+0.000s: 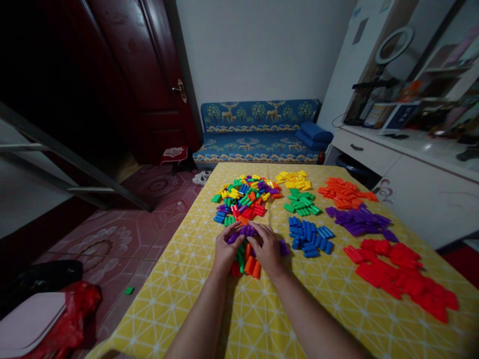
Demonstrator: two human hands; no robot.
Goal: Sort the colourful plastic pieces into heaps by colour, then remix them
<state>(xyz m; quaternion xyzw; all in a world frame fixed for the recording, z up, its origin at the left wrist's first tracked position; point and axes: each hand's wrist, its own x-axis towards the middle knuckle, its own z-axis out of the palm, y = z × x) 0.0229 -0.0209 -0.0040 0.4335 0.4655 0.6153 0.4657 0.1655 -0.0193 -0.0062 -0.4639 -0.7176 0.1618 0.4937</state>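
My left hand (225, 248) and my right hand (268, 245) are close together at the near end of a mixed pile of colored plastic pieces (245, 195). Between my fingertips are several purple plastic pieces (247, 231), short and rounded, gripped from both sides. Under my hands lie orange pieces (252, 267) and green pieces (240, 257), partly covered by my fingers. Another purple piece (284, 248) rests just right of my right hand. Farther right, blue pieces (309, 235) form a group of their own.
Single-color groups lie on the yellow tablecloth (179, 299): yellow (294, 179), green (302, 202), orange (344, 193), purple (359, 219) and red (400, 274). A blue sofa (258, 142) stands beyond the table, a white cabinet (419, 194) at right. One green piece (129, 290) is on the floor.
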